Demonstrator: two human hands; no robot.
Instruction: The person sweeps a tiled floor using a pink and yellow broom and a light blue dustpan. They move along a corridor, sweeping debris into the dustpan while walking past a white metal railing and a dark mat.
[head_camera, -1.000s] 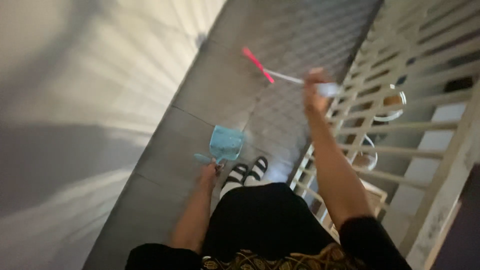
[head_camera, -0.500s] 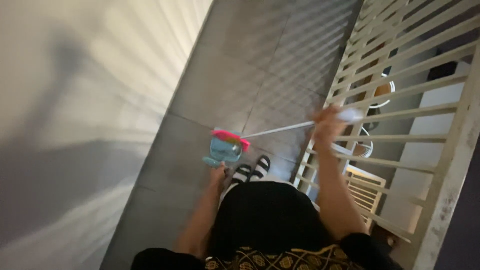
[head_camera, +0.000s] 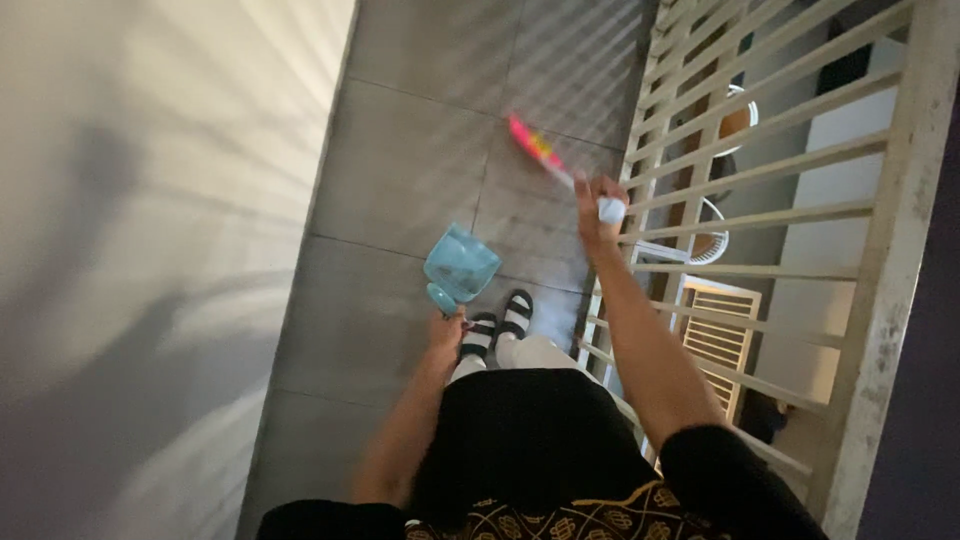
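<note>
Teal dustpan (head_camera: 462, 265) gripped in left hand (head_camera: 446, 330) — right hand (head_camera: 597, 208) clenches pink brush (head_camera: 537, 150) handle.

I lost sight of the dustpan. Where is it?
In the head view, the teal dustpan hangs from the left hand, left of the sandalled feet.

A translucent, glossy blue plastic dustpan (head_camera: 461, 265) is seen at centre. The floor tiles (head_camera: 420, 170) appear matt grey; the railing (head_camera: 800, 150), right, is painted and weathered.
</note>
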